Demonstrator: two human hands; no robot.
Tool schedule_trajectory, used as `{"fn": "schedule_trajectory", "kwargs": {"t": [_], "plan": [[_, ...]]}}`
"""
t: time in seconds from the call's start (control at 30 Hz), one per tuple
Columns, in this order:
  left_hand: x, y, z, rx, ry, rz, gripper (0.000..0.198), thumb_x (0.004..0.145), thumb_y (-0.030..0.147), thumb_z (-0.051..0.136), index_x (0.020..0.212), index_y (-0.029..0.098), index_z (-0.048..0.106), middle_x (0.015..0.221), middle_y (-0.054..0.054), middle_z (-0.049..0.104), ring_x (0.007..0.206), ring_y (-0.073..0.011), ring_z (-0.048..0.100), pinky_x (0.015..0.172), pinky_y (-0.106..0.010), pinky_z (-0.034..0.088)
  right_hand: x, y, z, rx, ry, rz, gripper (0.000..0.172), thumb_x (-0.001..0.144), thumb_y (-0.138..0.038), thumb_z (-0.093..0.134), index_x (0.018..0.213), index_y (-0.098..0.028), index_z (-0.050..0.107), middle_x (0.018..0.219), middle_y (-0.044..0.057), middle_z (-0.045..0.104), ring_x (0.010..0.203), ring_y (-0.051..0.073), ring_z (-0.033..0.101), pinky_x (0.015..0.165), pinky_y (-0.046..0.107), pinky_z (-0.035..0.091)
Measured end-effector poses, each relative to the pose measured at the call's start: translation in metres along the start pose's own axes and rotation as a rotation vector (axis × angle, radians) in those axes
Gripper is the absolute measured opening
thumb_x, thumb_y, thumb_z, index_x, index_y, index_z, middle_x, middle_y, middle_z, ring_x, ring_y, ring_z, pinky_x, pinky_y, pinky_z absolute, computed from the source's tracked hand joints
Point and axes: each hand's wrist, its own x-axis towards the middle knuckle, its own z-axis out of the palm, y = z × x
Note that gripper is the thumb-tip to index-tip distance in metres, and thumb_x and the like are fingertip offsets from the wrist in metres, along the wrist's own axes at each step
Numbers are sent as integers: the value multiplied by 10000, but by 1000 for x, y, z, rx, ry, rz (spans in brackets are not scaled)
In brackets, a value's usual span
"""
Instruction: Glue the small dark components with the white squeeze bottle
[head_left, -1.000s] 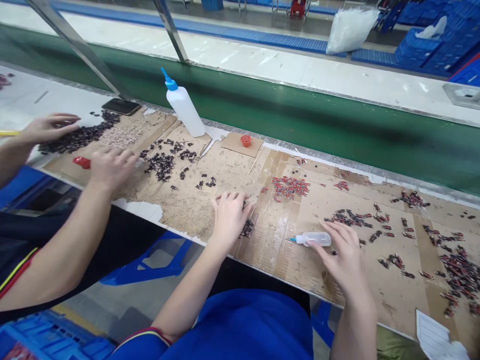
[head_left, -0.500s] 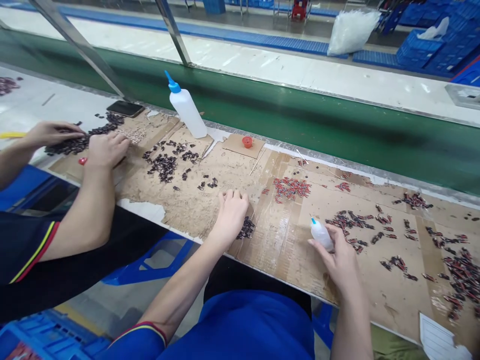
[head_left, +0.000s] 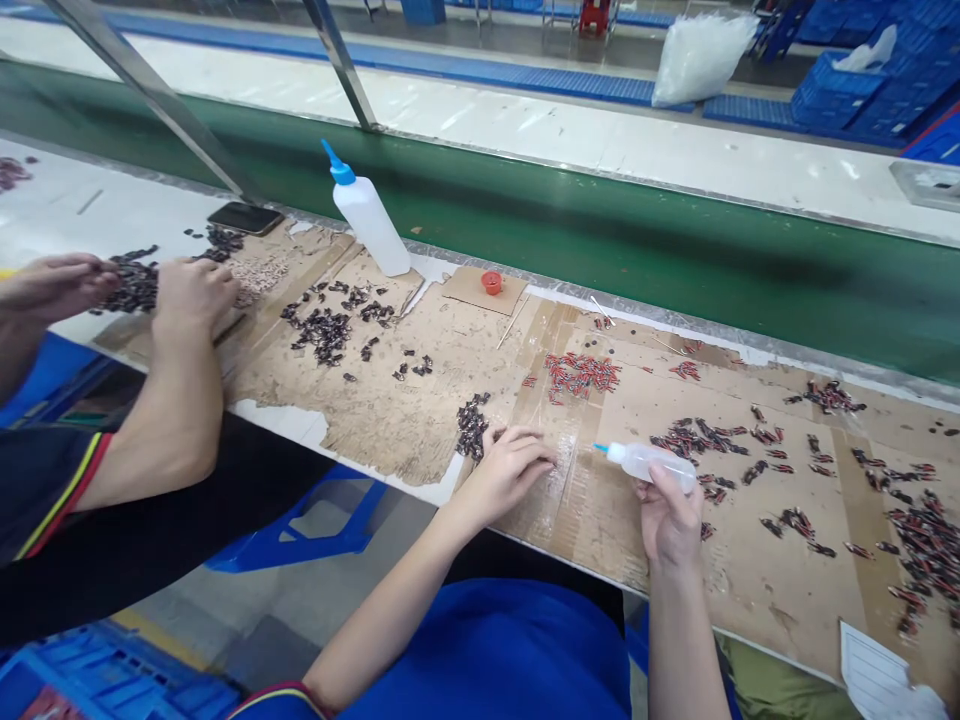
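In my right hand (head_left: 671,520) is a small clear squeeze bottle (head_left: 651,462) with a thin blue tip. The fingers are wrapped round it, and it lies nearly level with the tip towards my left hand. My left hand (head_left: 510,470) is over the taped cardboard, its fingers bent together; anything between them is hidden. Just left of it lies a pile of small black parts (head_left: 472,425). Beyond the hands is a heap of small red pieces (head_left: 581,374). Right of the bottle lie black parts with red pieces on them (head_left: 697,437).
A large white bottle with a blue nozzle (head_left: 373,225) stands at the back, left of a red cup (head_left: 491,283). At the left, a co-worker's hands (head_left: 191,290) are among black parts. A green belt (head_left: 600,250) runs behind the cardboard-covered bench.
My left hand has moved right, away from the black pile, towards the bottle. My right hand has turned, tipping the bottle from leaning upright to nearly level, tip leftwards. The co-worker's hands have shifted left.
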Motion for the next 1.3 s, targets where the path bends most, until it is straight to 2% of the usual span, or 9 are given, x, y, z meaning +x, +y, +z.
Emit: {"fn": "schedule_trajectory", "kwargs": {"t": [0.1, 0.23, 0.47, 0.57, 0.73, 1.0, 1.3], "plan": [[-8, -5, 2, 36, 27, -28, 141, 918, 185, 542, 917, 255, 664, 964, -4, 753, 1135, -221, 585, 1011, -439, 243, -2, 5, 6, 21, 11, 37, 359, 510, -435, 819, 644, -162, 628, 583, -7, 603, 479, 91, 478, 405, 191, 320], [-9, -7, 1, 57, 50, -27, 125, 884, 196, 601, 977, 259, 657, 990, -7, 749, 1110, -217, 606, 1011, -429, 265, -8, 13, 11, -128, -17, 19, 356, 566, -463, 792, 564, -157, 610, 489, -19, 564, 436, 88, 448, 418, 212, 357], [-8, -6, 6, 36, 93, -69, 117, 858, 176, 635, 935, 258, 666, 948, 2, 758, 1043, -206, 645, 1006, -432, 277, -15, 16, 20, -323, -61, -100, 301, 633, -440, 734, 612, -149, 659, 548, 17, 632, 522, 148, 562, 514, 267, 463], [-7, -8, 7, 18, 104, -94, 96, 848, 190, 652, 910, 259, 677, 938, 6, 759, 1024, -199, 652, 1010, -431, 281, -15, 16, 21, -344, -70, -102, 297, 649, -431, 723, 585, -153, 641, 523, 11, 615, 534, 161, 580, 524, 273, 476], [-7, -7, 7, -2, 115, -127, 90, 832, 190, 672, 886, 260, 686, 921, 8, 759, 1013, -198, 656, 1014, -439, 281, -16, 17, 22, -343, -75, -85, 272, 644, -412, 727, 656, -142, 696, 631, 50, 696, 591, 181, 625, 567, 289, 507], [-5, -2, 5, -31, 109, -179, 116, 801, 154, 701, 860, 253, 687, 907, 8, 761, 1004, -204, 660, 1021, -465, 268, -16, 19, 22, -347, -73, -85, 263, 651, -402, 727, 676, -141, 711, 660, 56, 711, 615, 184, 633, 594, 296, 519], [-4, -1, 4, -31, 106, -204, 105, 787, 156, 711, 826, 251, 687, 909, 11, 759, 995, -204, 663, 1024, -467, 275, -16, 19, 20, -337, -15, -107, 263, 655, -399, 715, 644, -139, 682, 605, 39, 674, 572, 170, 604, 548, 280, 495]]}}
